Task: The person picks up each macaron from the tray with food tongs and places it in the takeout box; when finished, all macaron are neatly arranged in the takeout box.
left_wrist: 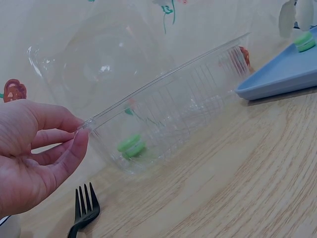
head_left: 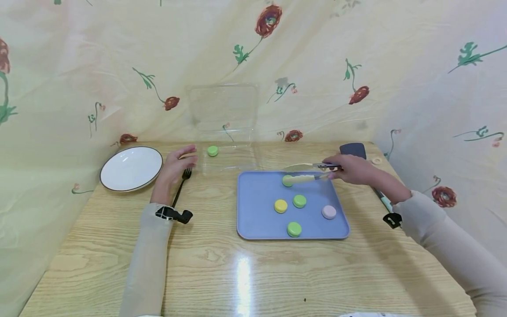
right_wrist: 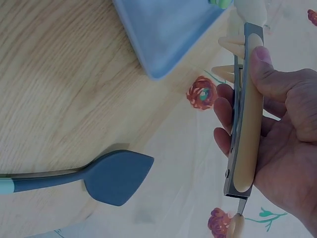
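My left hand point(head_left: 174, 169) pinches the rim of a clear plastic box point(left_wrist: 168, 106) at its corner, thumb against fingertips. The box's lid stands up at the back, and one green macaron point(left_wrist: 132, 146) lies inside at the left end. My right hand point(head_left: 350, 169) grips metal tongs point(right_wrist: 247, 114) with cream handle panels and pale tips. The two arms of the tongs are spread apart over the far edge of a blue tray point(head_left: 257, 222). One tip overlaps a green macaron point(head_left: 286, 181) there in the head view.
Also on the tray are two more green macarons point(head_left: 299, 201), a yellow one point(head_left: 281, 206) and a pale pink one point(head_left: 328, 212). A black fork point(head_left: 180, 187) lies beside my left wrist, near a white plate point(head_left: 132, 169). A dark spatula point(right_wrist: 119, 176) lies at the right.
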`<state>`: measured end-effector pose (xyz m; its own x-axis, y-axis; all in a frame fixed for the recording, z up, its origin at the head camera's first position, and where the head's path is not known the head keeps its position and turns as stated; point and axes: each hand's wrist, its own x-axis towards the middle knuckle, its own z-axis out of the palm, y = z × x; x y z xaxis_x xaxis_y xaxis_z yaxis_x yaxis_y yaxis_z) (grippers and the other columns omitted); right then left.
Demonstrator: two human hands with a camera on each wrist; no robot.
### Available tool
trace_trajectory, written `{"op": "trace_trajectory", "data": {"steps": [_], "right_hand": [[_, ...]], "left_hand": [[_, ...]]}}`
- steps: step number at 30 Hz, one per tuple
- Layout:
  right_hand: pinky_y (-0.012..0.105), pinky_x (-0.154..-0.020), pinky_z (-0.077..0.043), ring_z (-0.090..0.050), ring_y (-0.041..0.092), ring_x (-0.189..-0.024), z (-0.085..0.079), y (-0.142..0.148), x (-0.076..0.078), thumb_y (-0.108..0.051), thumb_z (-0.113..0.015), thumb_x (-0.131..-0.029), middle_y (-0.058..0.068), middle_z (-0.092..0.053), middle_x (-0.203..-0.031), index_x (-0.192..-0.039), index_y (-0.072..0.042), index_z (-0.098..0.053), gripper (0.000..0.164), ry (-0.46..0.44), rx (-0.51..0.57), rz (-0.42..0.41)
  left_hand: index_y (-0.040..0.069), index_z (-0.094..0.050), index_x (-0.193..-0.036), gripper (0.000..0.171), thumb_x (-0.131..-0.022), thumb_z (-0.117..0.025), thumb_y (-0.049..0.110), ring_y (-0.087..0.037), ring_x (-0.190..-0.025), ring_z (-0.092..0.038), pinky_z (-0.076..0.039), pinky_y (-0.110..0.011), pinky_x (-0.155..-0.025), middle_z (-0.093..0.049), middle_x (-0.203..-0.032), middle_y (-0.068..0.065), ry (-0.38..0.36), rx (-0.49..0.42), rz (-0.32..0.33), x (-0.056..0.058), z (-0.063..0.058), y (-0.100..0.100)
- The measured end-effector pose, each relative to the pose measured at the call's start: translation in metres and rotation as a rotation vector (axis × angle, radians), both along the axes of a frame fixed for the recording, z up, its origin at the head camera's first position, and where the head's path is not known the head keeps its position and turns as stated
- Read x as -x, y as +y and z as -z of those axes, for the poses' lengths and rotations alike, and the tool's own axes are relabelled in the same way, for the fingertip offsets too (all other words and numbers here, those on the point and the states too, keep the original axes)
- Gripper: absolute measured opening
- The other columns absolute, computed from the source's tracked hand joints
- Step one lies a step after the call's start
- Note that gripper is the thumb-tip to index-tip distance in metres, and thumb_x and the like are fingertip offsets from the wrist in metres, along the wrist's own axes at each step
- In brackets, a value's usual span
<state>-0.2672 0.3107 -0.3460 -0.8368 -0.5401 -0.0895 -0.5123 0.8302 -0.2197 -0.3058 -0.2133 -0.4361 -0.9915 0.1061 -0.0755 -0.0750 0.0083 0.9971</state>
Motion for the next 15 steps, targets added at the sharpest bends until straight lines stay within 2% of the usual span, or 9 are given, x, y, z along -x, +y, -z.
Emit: {"op": "trace_trajectory", "data": {"steps": [2,4,11,15], "right_hand": [[0.029,-0.060,-0.043,-0.053,0.014,-0.070,0.002,0.003,-0.001,-0.011,-0.072,-0.095,0.013,-0.071,-0.103,-0.134,0.005,-0.061,0.044,-0.009,0.003,0.002],[0.029,-0.060,-0.044,-0.056,0.013,-0.071,0.004,0.005,-0.001,-0.012,-0.072,-0.095,0.013,-0.072,-0.105,-0.134,0.005,-0.061,0.044,-0.012,0.005,-0.003],[0.030,-0.062,-0.047,-0.059,0.013,-0.074,0.009,0.008,-0.003,-0.011,-0.072,-0.095,0.020,-0.072,-0.113,-0.135,0.007,-0.060,0.045,-0.026,0.015,-0.007],[0.029,-0.059,-0.044,-0.057,0.012,-0.071,0.012,0.009,-0.003,-0.010,-0.072,-0.094,0.021,-0.073,-0.113,-0.134,0.007,-0.061,0.045,-0.022,0.014,-0.004]], "left_hand": [[0.000,-0.033,-0.158,0.061,-0.103,-0.058,0.007,-0.004,-0.108,-0.057,-0.056,-0.013,-0.085,-0.033,-0.163,-0.021,0.009,0.000,-0.001,0.001,0.004,-0.001],[-0.001,-0.033,-0.158,0.060,-0.103,-0.057,0.006,-0.005,-0.108,-0.057,-0.056,-0.013,-0.085,-0.033,-0.163,-0.021,-0.001,-0.005,-0.001,-0.001,0.000,0.000],[-0.004,-0.033,-0.157,0.060,-0.102,-0.056,0.001,-0.029,-0.130,-0.051,-0.057,-0.014,-0.084,-0.031,-0.162,-0.025,-0.020,-0.010,0.005,-0.013,-0.017,0.004],[-0.004,-0.034,-0.156,0.059,-0.102,-0.056,0.001,-0.031,-0.131,-0.050,-0.057,-0.015,-0.086,-0.032,-0.162,-0.025,-0.016,-0.006,0.006,-0.015,-0.020,0.006]]}}
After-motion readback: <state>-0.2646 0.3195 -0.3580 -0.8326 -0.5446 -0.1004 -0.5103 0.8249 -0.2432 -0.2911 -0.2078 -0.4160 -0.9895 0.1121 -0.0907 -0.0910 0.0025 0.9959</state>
